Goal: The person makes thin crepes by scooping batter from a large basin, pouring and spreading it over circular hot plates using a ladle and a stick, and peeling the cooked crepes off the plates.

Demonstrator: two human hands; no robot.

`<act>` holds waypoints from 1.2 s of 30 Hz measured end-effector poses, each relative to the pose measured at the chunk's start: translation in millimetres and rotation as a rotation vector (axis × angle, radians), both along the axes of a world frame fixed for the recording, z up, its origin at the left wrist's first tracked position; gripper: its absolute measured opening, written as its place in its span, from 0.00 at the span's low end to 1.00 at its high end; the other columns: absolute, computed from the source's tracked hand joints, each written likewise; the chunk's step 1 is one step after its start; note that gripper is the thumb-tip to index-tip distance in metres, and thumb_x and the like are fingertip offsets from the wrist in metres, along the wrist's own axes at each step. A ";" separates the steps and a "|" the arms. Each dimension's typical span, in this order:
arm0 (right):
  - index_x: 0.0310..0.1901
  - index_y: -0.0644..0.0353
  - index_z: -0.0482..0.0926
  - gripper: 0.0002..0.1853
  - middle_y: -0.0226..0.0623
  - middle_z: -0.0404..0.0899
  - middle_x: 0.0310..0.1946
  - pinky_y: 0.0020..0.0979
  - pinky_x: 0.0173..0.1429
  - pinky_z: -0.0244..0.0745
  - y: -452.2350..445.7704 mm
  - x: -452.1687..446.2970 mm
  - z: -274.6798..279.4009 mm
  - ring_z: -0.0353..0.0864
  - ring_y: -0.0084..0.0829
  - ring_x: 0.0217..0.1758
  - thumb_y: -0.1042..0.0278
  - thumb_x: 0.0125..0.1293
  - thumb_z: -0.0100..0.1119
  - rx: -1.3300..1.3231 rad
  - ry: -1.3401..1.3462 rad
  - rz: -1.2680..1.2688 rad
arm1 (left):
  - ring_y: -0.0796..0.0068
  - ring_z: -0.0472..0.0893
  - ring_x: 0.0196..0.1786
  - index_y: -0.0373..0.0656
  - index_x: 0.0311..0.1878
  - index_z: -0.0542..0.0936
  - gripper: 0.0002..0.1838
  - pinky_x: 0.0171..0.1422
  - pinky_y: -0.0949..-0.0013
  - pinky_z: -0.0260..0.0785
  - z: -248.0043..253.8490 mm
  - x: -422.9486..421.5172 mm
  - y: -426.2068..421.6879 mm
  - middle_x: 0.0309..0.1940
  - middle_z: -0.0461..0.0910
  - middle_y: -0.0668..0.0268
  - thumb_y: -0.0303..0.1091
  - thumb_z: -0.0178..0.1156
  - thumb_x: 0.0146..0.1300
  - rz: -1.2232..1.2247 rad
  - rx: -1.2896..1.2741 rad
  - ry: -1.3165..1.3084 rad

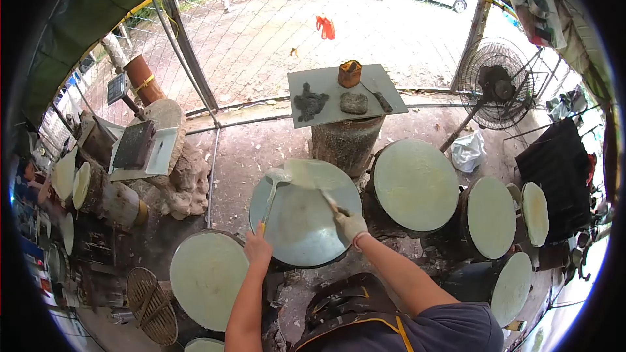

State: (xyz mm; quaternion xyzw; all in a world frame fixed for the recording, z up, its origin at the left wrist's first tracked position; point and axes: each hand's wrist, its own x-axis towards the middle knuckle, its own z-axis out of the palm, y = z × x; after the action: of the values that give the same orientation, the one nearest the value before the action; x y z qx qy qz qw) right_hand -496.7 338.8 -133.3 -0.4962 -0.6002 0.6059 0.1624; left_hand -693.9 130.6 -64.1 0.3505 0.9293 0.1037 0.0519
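In front of me is a round metal griddle (300, 228), its far part coated with pale batter (316, 173) and its near part bare and shiny. My left hand (258, 248) is closed around the long handle of a ladle (279, 175), whose bowl is over the batter's left end. My right hand (352, 224), in a pale glove, grips a wooden-handled spreader (331, 202). Its far end reaches the batter's near edge, and its exact shape is hard to make out. Beside this griddle, pale sheets cover the right griddle (416, 184) and the lower-left griddle (208, 280).
Ahead, a board (339, 117) on a stump bears a can (349, 73), a dark block (354, 103) and a knife-like tool (381, 100). More covered griddles (491, 217) curve around to the right. A woven rack (151, 305) lies lower left; a fan (499, 83) stands far right.
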 end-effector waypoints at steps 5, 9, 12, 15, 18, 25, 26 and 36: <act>0.55 0.57 0.75 0.20 0.41 0.80 0.27 0.28 0.34 0.72 -19.5 -21.5 93.7 0.77 0.26 0.28 0.59 0.63 0.52 0.121 -0.300 0.200 | 0.53 0.75 0.40 0.57 0.64 0.67 0.31 0.42 0.56 0.70 5.2 -4.1 -16.7 0.38 0.67 0.55 0.26 0.54 0.54 0.042 -0.003 -0.029; 0.54 0.60 0.76 0.20 0.43 0.80 0.28 0.28 0.37 0.74 11.6 0.3 34.8 0.79 0.29 0.30 0.62 0.62 0.52 -0.042 -0.003 0.163 | 0.54 0.75 0.38 0.58 0.63 0.68 0.30 0.39 0.55 0.69 10.5 -8.5 -50.0 0.36 0.66 0.56 0.25 0.51 0.55 0.059 0.031 -0.017; 0.53 0.60 0.76 0.20 0.44 0.80 0.29 0.29 0.38 0.73 16.6 -1.2 -12.9 0.79 0.30 0.32 0.61 0.60 0.54 0.136 -0.075 0.094 | 0.54 0.75 0.35 0.58 0.63 0.68 0.29 0.37 0.55 0.69 6.4 -5.8 -66.4 0.35 0.66 0.57 0.25 0.50 0.56 0.041 0.051 0.025; 0.53 0.59 0.77 0.21 0.46 0.81 0.33 0.31 0.40 0.73 -10.8 -37.1 52.9 0.81 0.31 0.35 0.59 0.59 0.55 0.066 -0.108 0.336 | 0.55 0.75 0.34 0.58 0.63 0.69 0.30 0.35 0.56 0.69 7.8 -0.4 -75.3 0.34 0.65 0.58 0.24 0.51 0.55 0.003 0.084 0.050; 0.53 0.59 0.77 0.21 0.45 0.81 0.31 0.33 0.39 0.73 4.1 -12.6 62.5 0.80 0.31 0.32 0.59 0.60 0.54 -0.053 -0.092 0.380 | 0.55 0.75 0.33 0.58 0.62 0.69 0.30 0.34 0.56 0.69 9.8 7.5 -97.7 0.34 0.65 0.58 0.24 0.52 0.54 0.038 0.066 0.028; 0.51 0.59 0.78 0.20 0.39 0.79 0.25 0.30 0.37 0.71 9.1 -32.7 67.8 0.74 0.25 0.27 0.61 0.59 0.53 0.093 -0.173 0.494 | 0.55 0.74 0.33 0.57 0.62 0.69 0.32 0.36 0.56 0.69 7.9 34.9 -116.4 0.34 0.65 0.59 0.23 0.55 0.51 0.069 0.110 0.008; 0.51 0.59 0.78 0.19 0.39 0.79 0.24 0.31 0.37 0.72 5.7 -36.3 79.0 0.74 0.26 0.27 0.62 0.59 0.53 0.006 -0.167 0.583 | 0.55 0.74 0.33 0.56 0.62 0.69 0.32 0.36 0.56 0.69 13.9 42.4 -119.5 0.34 0.66 0.58 0.23 0.54 0.50 0.080 0.099 -0.008; 0.53 0.64 0.76 0.20 0.41 0.81 0.38 0.28 0.44 0.72 37.0 -34.9 83.6 0.79 0.28 0.40 0.61 0.62 0.54 -0.174 -0.157 0.738 | 0.71 0.71 0.21 0.37 0.60 0.68 0.25 0.25 0.71 0.66 23.8 103.6 -110.9 0.22 0.68 0.64 0.25 0.55 0.57 0.295 0.881 -0.525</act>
State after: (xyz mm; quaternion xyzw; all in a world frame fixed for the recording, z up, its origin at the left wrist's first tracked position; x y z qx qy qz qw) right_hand -531.6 375.8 -49.6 -0.3037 -0.6954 0.6325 -0.1553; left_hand -590.3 19.8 -40.3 0.1672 0.7928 0.5746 0.1152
